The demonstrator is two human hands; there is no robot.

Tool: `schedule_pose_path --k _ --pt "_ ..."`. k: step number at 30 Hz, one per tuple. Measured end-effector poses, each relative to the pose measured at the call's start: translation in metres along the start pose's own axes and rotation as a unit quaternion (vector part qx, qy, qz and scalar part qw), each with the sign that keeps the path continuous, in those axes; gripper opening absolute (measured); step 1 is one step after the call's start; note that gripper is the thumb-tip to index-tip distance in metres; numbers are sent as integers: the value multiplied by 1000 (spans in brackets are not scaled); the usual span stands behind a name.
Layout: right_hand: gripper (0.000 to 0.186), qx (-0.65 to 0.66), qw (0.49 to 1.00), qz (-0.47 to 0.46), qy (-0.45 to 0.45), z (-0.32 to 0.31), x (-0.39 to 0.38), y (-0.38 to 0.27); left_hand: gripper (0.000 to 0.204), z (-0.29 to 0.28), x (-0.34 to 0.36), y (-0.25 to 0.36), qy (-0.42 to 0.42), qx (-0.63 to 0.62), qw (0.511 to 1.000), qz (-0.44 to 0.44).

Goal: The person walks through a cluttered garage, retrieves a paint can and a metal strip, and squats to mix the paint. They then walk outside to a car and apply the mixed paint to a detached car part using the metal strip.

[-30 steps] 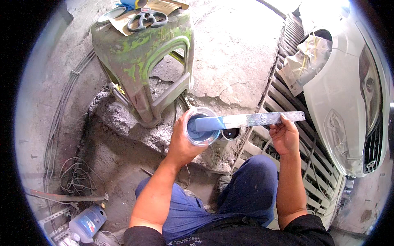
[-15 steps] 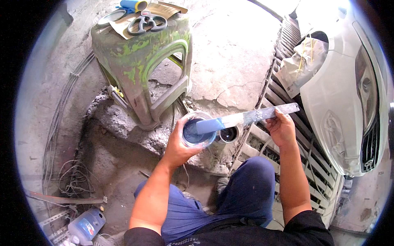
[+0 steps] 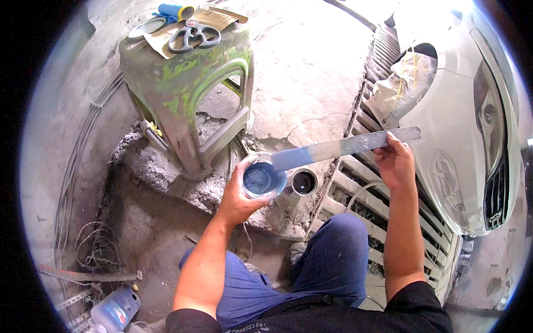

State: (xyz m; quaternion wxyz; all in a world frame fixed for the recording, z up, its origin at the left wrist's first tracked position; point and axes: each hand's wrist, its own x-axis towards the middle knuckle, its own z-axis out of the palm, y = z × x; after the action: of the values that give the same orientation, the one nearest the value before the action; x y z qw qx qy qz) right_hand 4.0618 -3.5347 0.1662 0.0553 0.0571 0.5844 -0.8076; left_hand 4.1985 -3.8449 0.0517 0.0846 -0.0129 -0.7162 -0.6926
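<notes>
Rough concrete (image 3: pixel 300 83) lies below the left hand (image 3: pixel 237 195), gripping a blue-filled cup (image 3: pixel 278 184), and right hand (image 3: pixel 397 164), pinching a flat stick (image 3: pixel 338 147).

Seeing scissors (image 3: pixel 191 29) lying on a worn green stool (image 3: pixel 166 75). Seeing a white car (image 3: pixel 438 111) standing beside slatted floor grating (image 3: pixel 342 204).

Shot from up on the head, left fisheye of two, staring pretty much down past the forearms (image 3: pixel 204 263), fairly close.
</notes>
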Motion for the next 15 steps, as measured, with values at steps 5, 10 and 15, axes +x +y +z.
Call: schedule_pose_path --k 5,10,15 --pt "13 -37 997 57 -25 20 -5 27 82 2 0 -4 -12 -8 1000 -7" --pt "10 -19 998 65 13 -19 10 34 80 0 1 -2 -20 -42 999 -3" --pt "7 13 997 53 57 -21 7 15 80 -1 0 -4 -11 -42 999 -13"
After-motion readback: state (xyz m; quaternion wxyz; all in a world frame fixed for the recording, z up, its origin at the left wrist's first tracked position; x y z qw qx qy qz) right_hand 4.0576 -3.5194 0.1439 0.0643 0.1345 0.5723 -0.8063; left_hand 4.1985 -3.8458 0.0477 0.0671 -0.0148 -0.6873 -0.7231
